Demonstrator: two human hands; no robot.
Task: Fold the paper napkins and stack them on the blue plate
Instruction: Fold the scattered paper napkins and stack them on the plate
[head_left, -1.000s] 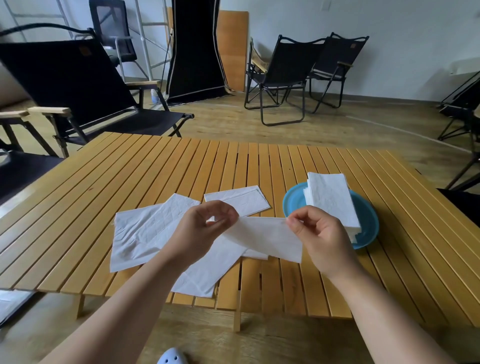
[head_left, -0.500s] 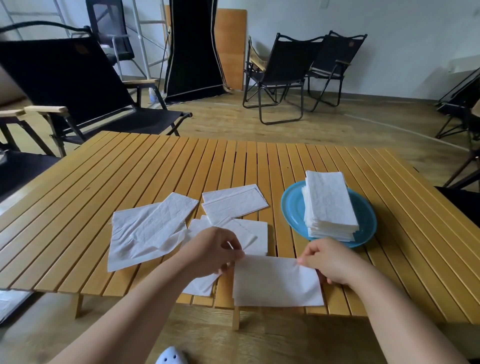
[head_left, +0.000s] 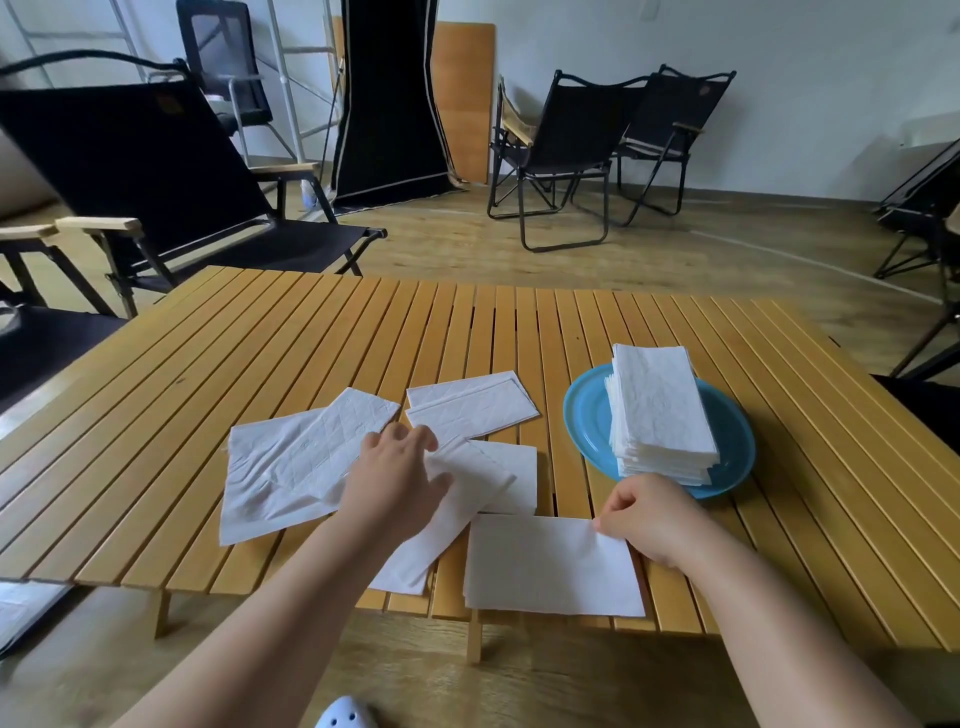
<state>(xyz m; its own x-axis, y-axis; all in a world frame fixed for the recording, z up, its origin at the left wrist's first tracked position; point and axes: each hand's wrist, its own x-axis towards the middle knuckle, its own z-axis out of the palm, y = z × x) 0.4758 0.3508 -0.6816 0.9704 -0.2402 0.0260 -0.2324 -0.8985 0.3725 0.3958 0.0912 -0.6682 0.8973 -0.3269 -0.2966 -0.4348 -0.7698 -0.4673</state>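
Near the surface edge, right hand pinches the folded napkin, probably to lift it onto the plate; left hand rests relaxed fingers on loose napkins, holding nothing.

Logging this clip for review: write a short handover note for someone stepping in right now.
Left hand: open, resting on the loose napkins.
Right hand: pinches the right edge of the folded napkin at the table's near edge.
Done: a tall napkin stack sits on the blue plate.
Left: stack this napkin, then fold and stack the loose ones.
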